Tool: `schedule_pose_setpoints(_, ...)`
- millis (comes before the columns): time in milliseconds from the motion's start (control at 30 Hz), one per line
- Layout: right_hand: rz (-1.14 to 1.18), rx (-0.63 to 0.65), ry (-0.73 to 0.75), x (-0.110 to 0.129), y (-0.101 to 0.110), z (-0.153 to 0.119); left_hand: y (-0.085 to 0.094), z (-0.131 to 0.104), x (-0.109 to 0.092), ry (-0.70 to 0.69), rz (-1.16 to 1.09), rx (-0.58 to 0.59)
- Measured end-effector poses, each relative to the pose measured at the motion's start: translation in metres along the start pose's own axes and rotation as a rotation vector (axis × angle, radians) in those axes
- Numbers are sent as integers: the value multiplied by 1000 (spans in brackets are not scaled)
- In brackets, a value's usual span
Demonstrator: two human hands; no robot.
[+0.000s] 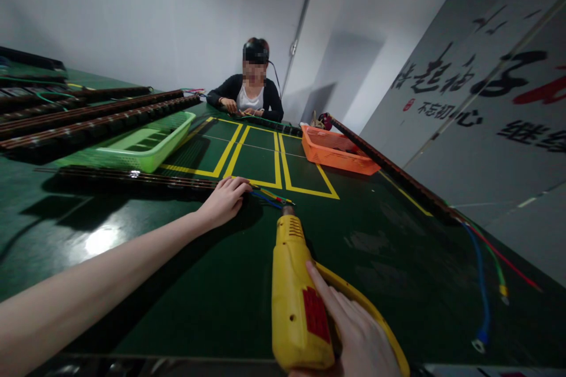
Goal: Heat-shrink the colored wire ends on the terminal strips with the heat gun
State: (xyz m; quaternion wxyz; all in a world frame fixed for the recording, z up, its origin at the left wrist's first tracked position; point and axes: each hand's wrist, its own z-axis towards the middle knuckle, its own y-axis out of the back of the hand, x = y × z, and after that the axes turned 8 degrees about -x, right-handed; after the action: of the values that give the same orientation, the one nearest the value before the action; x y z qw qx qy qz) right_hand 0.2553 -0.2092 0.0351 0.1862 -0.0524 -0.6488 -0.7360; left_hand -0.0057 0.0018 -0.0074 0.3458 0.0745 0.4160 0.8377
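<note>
Right hand point(356, 330) is wrapped round the heat gun point(294, 288), forefinger laid along its body, rest of the grip mostly hidden behind the handle. Left hand point(225, 197) is bent over the near end of a long dark bar point(141, 179) lying on the worktop point(198, 288), with coloured wires point(269, 195) poking out past the fingertips. Can't tell if it's actually pinching them or just pressing on top.

So what worries me: the nozzle point(288, 211) sits right by the wire tips, so close I can't say whether it touches. No way to tell if it's blowing, but if it's hot, lingering there would probably scorch the insulation. The wires also bunch together, so heat meant for one could easily cook its neighbours.

Bigger one imo is the bare fingers. They're near the nozzle, and since it points away from the wearer, a small swing to the left would put hot air straight on them. Flinch, and the bar could skid into the green basket point(150, 158) just behind it.

One-handed grip on a chunky gun could sag too, and then the nozzle drops onto the worktop. Co-worker point(260, 94) across the way looks well out of range, at least.
</note>
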Motion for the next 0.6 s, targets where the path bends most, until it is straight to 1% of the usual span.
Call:
schedule_pose_setpoints(167,-25,-7,-26,0,0,-4,1,0,-2,3,-2,-3)
schedule_pose_setpoints(333,-35,-6,-55,8,-5,-1,1,0,-3,13,-2,3)
schedule_pose_setpoints(467,-24,-56,-56,24,-10,7,0,0,-2,16,6,2)
schedule_pose_setpoints(600,16,-54,-32,45,-14,17,0,0,-3,11,13,-1)
